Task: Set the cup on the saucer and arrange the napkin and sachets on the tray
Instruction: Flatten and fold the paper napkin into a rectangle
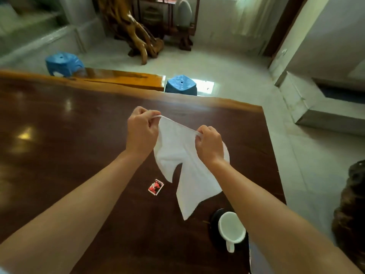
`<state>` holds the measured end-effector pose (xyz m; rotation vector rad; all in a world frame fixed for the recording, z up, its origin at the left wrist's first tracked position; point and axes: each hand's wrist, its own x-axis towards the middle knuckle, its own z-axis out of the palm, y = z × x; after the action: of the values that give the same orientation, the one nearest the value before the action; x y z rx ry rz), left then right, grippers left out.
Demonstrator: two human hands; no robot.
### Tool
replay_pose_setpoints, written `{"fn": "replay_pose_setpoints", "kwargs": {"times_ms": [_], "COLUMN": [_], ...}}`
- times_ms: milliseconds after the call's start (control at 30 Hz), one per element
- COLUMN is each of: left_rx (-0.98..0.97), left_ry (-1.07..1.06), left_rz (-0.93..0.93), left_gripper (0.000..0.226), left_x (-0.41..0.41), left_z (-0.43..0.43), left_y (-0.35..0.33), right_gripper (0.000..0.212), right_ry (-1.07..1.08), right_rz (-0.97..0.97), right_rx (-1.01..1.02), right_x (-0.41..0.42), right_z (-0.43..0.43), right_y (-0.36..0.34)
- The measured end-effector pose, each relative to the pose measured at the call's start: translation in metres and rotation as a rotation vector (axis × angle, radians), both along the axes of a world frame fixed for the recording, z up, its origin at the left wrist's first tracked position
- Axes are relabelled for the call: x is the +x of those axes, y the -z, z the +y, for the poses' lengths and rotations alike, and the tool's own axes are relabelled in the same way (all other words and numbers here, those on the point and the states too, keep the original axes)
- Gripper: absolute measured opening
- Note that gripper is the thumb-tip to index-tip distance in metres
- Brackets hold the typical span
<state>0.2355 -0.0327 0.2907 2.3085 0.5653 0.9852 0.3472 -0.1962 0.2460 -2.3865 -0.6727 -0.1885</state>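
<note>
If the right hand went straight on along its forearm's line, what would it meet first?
The napkin that the right hand pinches, then probably the left hand gripping the same edge, though the line may pass just beyond it over the table. Depth is unclear.

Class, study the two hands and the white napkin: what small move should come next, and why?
Probably lower the napkin flat onto the table for folding. The left hand and right hand pinch its top edge, and it hangs loose and uneven. The cup already seems to sit on the dark saucer; a red sachet lies loose.
</note>
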Motion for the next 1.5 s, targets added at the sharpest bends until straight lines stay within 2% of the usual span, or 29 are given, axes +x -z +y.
{"fn": "replay_pose_setpoints", "kwargs": {"times_ms": [133,367,567,733,900,967,1233,1300,1500], "left_rx": [0.031,0.098,0.236,0.219,0.183,0.164,0.058,0.013,-0.026], "left_ry": [-0.066,-0.170,-0.232,-0.296,-0.340,-0.367,-0.376,-0.386,-0.344], "left_rz": [-0.049,-0.028,0.088,0.140,0.146,0.172,0.274,0.237,0.062], "left_gripper": [0.020,0.020,0.020,0.019,0.020,0.021,0.020,0.020,0.020], "left_x": [-0.029,-0.076,-0.111,-0.133,-0.147,-0.152,-0.149,-0.143,-0.133], "left_z": [0.001,0.011,0.023,0.030,0.029,0.033,0.053,0.058,0.075], "left_y": [-0.024,-0.033,-0.031,-0.029,-0.029,-0.029,-0.042,-0.049,-0.077], "right_gripper": [0.012,0.011,0.009,0.022,0.008,0.012,0.014,0.016,0.019], "right_ry": [-0.015,-0.011,-0.005,-0.032,-0.246,-0.273,-0.214,-0.217,-0.167], "right_rz": [-0.085,-0.107,-0.176,-0.270,-0.074,-0.037,-0.093,-0.136,-0.193], "right_rx": [-0.029,-0.092,-0.225,-0.331,-0.460,-0.525,-0.399,-0.404,-0.254], "right_x": [-0.005,-0.008,-0.017,-0.023,-0.026,-0.021,-0.002,0.000,0.014], "right_z": [-0.020,-0.058,-0.076,-0.086,-0.093,-0.098,-0.097,-0.094,-0.091], "right_y": [-0.024,-0.041,-0.048,-0.059,-0.064,-0.065,-0.077,-0.083,-0.118]}}
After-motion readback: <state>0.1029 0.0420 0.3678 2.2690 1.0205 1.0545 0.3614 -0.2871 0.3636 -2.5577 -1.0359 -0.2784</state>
